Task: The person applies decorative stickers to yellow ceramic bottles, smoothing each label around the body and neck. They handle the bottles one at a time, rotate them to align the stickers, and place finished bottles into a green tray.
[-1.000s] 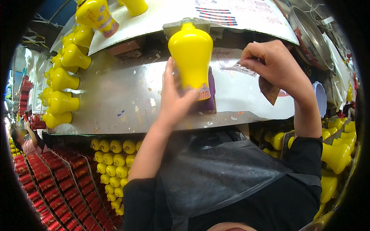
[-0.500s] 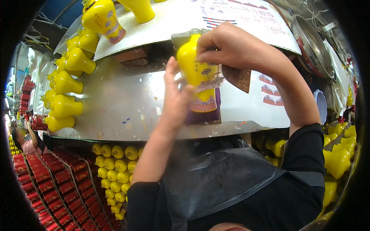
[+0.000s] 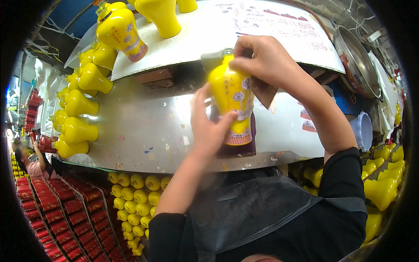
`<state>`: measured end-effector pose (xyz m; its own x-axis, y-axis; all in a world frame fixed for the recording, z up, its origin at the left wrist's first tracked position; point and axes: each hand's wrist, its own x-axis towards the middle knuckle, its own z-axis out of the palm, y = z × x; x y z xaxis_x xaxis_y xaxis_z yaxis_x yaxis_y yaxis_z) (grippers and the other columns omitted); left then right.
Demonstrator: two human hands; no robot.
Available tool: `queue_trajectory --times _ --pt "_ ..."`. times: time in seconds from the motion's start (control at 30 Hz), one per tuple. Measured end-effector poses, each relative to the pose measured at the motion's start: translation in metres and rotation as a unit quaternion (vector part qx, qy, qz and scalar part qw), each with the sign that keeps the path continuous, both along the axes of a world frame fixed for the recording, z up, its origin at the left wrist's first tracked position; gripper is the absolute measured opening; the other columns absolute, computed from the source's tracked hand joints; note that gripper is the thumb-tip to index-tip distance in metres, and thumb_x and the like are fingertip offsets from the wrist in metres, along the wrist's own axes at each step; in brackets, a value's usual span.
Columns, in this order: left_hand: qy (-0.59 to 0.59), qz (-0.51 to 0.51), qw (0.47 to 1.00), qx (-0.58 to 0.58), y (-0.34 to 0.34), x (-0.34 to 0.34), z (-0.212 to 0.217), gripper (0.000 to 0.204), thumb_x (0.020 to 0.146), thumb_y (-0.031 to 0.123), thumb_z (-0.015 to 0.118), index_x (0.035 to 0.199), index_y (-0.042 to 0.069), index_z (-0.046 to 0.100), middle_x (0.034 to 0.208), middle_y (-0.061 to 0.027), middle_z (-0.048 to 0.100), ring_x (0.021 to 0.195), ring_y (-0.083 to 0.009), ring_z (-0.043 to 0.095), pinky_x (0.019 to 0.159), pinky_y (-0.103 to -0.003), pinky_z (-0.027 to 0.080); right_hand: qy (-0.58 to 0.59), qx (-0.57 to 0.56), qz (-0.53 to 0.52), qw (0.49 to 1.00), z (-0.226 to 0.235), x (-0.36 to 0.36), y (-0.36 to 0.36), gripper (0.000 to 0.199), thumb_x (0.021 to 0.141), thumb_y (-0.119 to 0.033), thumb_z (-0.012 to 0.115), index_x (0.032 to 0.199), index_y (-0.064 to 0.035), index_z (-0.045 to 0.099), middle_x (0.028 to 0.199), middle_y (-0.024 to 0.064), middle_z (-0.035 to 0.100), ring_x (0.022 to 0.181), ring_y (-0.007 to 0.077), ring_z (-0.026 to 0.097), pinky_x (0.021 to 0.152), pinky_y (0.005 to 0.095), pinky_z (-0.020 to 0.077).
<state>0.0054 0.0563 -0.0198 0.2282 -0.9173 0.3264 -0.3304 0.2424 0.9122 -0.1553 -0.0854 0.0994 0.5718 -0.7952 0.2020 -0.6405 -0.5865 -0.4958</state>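
A glossy yellow vase-shaped bottle (image 3: 221, 91) with purple lotus flowers, small characters and a patterned base band stands tilted on a dark purple pad (image 3: 235, 151). My left hand (image 3: 211, 129) holds its left side, thumb across the front below the flowers, fingers partly hidden behind it. Up by the bottle's neck and shoulder, my right hand (image 3: 259, 56) is closed with thumb and fingers pinched. A flat brown scraper-like plate (image 3: 264, 92) juts from under that hand; its upper part is hidden. Behind the bottle's neck sits a grey block (image 3: 212, 58).
A decorated yellow bottle (image 3: 118, 32) stands on the raised white board (image 3: 192, 39), by printed decal sheets (image 3: 288, 30). Plain yellow bottles (image 3: 80, 105) line the metal table's left side. Below are stacked yellow bottles (image 3: 139, 196) and red boxes (image 3: 65, 209). Another person (image 3: 37, 163) is far left.
The view has shifted, so the table and bottle sit lower. My left thumb has come onto the bottle's front. The brown plate has turned and shows narrower beside the bottle.
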Motion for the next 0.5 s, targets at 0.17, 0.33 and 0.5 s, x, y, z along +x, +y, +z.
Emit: queue_trajectory --times 0.17,0.33,0.5 --pt "-0.016 -0.009 0.999 -0.031 0.002 0.005 0.004 0.081 0.096 0.051 0.066 0.152 0.0 0.039 0.149 -0.0234 0.044 0.139 -0.0361 0.044 0.116 -0.049 0.034 -0.084 0.074 -0.058 0.992 -0.007 -0.013 -0.002 0.033 0.101 -0.032 0.063 0.097 -0.0001 0.07 0.089 0.0112 0.072 0.075 0.0185 0.069 0.068 0.0317 0.0565" --pt "-0.055 0.008 0.998 -0.039 -0.01 0.001 0.007 0.08 0.102 0.057 0.05 0.152 -0.004 0.037 0.151 -0.0253 0.041 0.142 -0.0397 0.037 0.119 -0.051 0.027 -0.083 -0.067 -0.027 0.994 -0.032 -0.016 0.024 0.036 0.104 -0.035 0.06 0.108 -0.0008 0.07 0.092 0.0084 0.068 0.08 0.0131 0.064 0.074 0.0279 0.054" --pt "-0.153 0.02 0.982 -0.106 -0.018 0.004 0.016 0.075 0.103 0.055 0.048 0.151 -0.001 0.041 0.152 -0.0258 0.038 0.142 -0.0424 0.035 0.118 -0.052 0.027 -0.259 0.164 -0.046 0.951 -0.047 -0.028 0.024 0.039 0.106 -0.032 0.059 0.13 -0.0026 0.065 0.094 0.0052 0.069 0.071 0.0054 0.056 0.063 0.0206 0.0481"
